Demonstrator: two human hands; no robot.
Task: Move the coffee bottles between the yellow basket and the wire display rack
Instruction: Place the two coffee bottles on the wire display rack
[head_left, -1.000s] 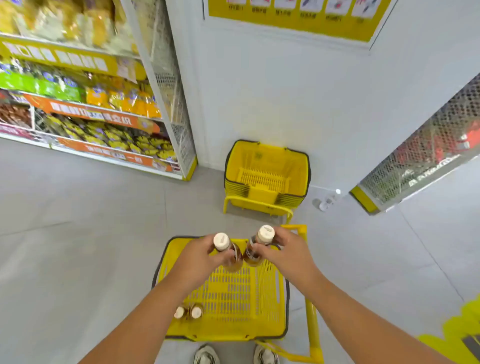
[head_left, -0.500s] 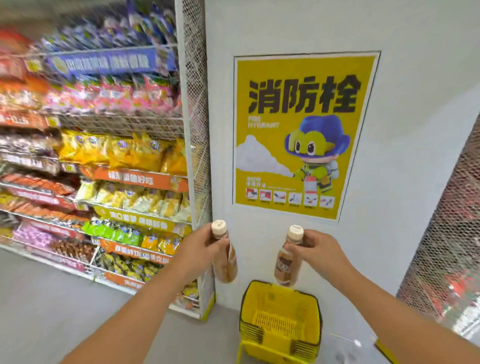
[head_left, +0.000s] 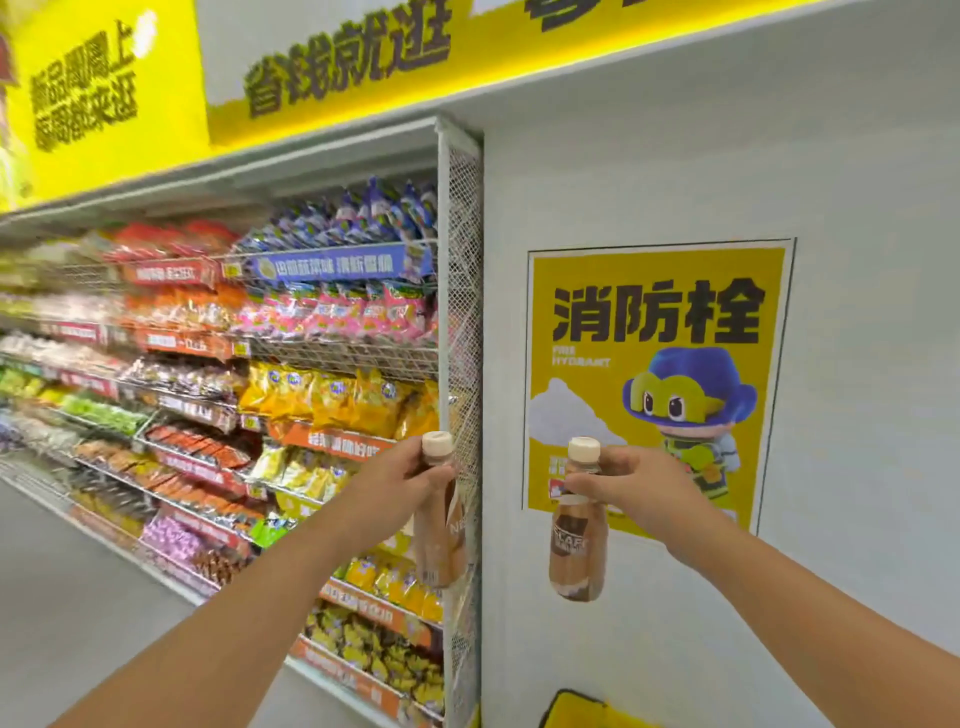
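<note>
Shop aisle, white wall ahead: both hands grip upright coffee bottles by the neck, left hand (head_left: 400, 480) with one bottle (head_left: 439, 525) right at the wire display rack (head_left: 462, 322), right hand (head_left: 631, 488) with the other bottle (head_left: 577, 540) farther off.

The two brown coffee bottles with cream caps, one gripped in the left hand (head_left: 400, 478) and one (head_left: 577, 540) in the right hand (head_left: 631, 486), have been lifted from over the near yellow plastic basket, now out of sight, up to the level of the snack shelves (head_left: 311, 395). Only a corner of the far yellow basket (head_left: 587, 713) is seen, and the yellow fire-hydrant poster (head_left: 654, 384) has been brought fully into view
</note>
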